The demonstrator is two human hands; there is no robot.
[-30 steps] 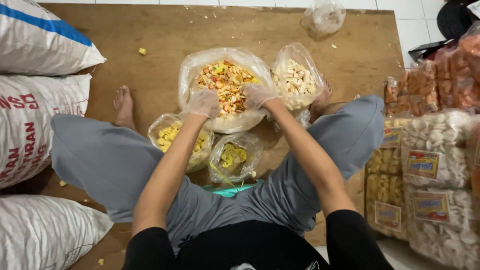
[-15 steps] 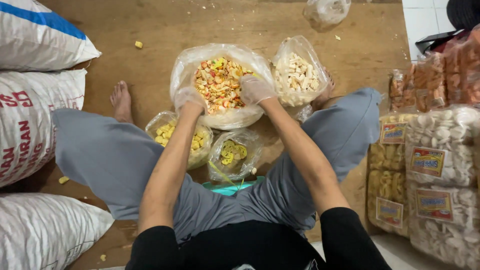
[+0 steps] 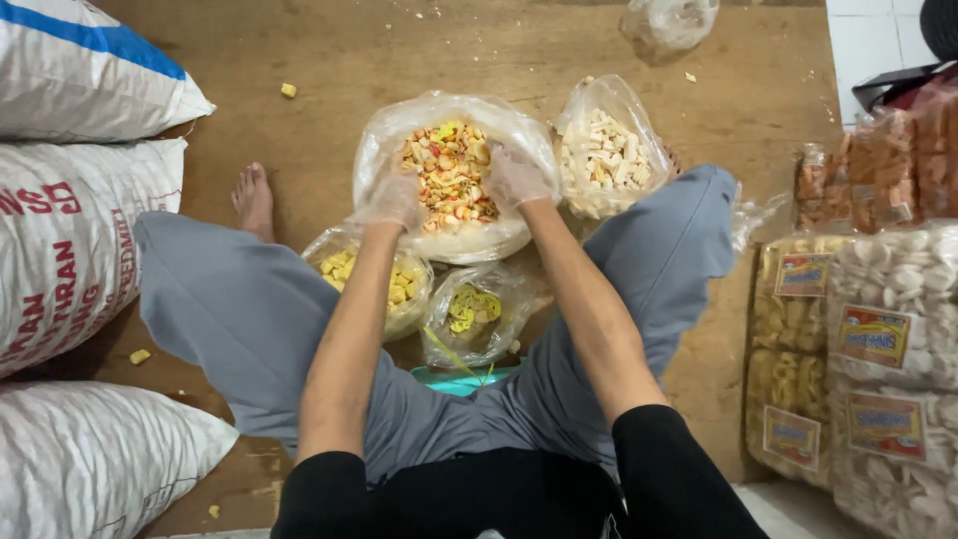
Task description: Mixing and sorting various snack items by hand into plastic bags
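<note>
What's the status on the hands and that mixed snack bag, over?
Left hand and right hand, both gloved, on the open bag of mixed crackers. Grip unclear. Bag of pale sticks close on the right; yellow cracker bag just below.

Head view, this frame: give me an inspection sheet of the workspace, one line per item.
Surface: brown wooden board, scuffed, with a few loose crumbs.
Job's things: large clear bag of mixed coloured crackers, open at the top.
Clutter: bag of pale stick crackers; bag of yellow pieces; small bag of yellow rings; empty clear bag at the far edge.
Grippers: left hand and right hand, both in thin clear gloves, at the big bag's mouth; grip not clear.
Cables: nothing seen.
Surroundings: white woven sacks to the left; sealed packs of crackers to the right.
</note>
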